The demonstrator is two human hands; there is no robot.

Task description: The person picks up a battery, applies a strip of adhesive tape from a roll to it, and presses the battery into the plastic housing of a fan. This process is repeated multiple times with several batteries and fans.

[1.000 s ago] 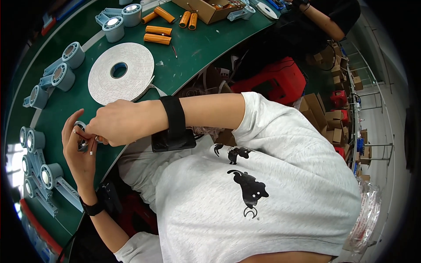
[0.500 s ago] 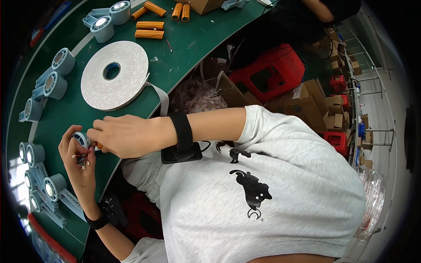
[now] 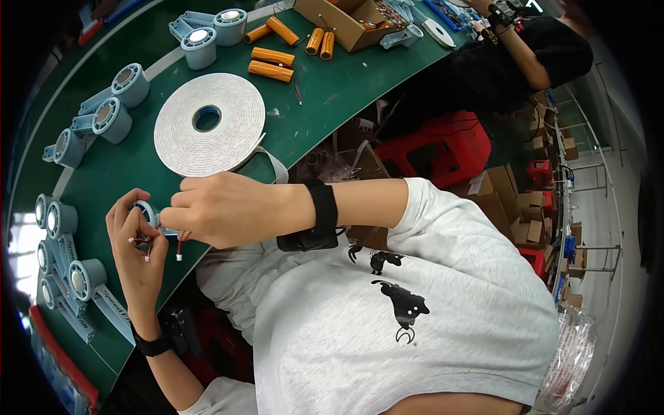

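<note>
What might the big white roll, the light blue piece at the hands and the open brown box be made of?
White roll: probably paper or foam tape, matte, with a flat strip trailing from its edge.
Light blue piece: likely moulded plastic, from its even colour and rounded rim, but it is partly hidden.
Brown box: apparently cardboard, with dull, plain walls.

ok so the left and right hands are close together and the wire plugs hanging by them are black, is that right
Not black: the head view shows the wire plugs are white. The left hand and right hand are indeed close together.
</note>
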